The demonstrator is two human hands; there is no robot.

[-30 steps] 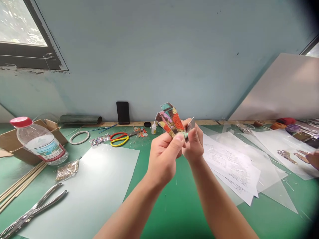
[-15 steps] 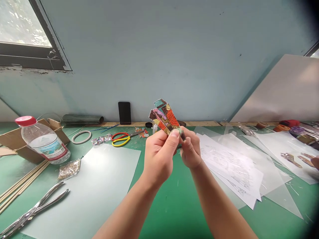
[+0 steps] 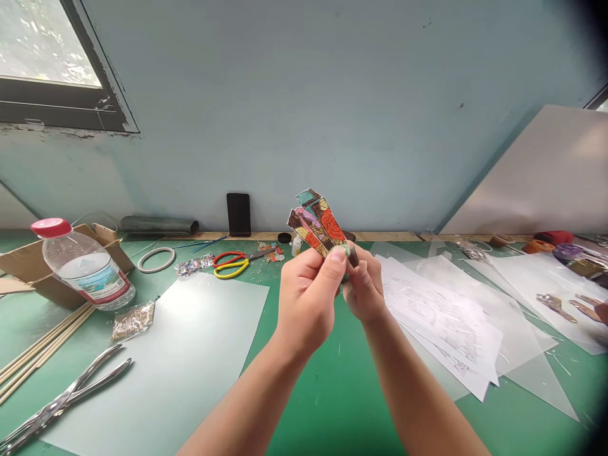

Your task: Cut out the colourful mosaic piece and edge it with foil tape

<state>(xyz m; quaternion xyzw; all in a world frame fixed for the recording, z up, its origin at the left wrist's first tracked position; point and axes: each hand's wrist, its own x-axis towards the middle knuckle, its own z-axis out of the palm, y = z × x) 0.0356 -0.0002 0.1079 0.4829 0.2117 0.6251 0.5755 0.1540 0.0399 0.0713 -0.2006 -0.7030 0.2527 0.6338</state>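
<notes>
Colourful patterned cut-out pieces [image 3: 329,221], with red flowers, teal and brown parts and pale edges, are held up over the green table. My left hand [image 3: 311,294] pinches their lower end, thumb across the front. On the right side, my right hand [image 3: 365,288] grips the same lower end with thumb and bent fingers close to my left thumb. The fingers behind the pieces are partly hidden.
At left are a bottle [image 3: 90,269], cardboard box [image 3: 61,297], wooden sticks [image 3: 45,342] and metal pliers [image 3: 66,396]. Scissors [image 3: 231,265] and a phone [image 3: 238,214] are further back. Drawn sheets [image 3: 437,310] lie right; another person's fingers [image 3: 602,310] show at the edge.
Both hands and the pieces have shifted slightly to the right in view. The grip looks much the same, and a small white bottle behind them shows more.
</notes>
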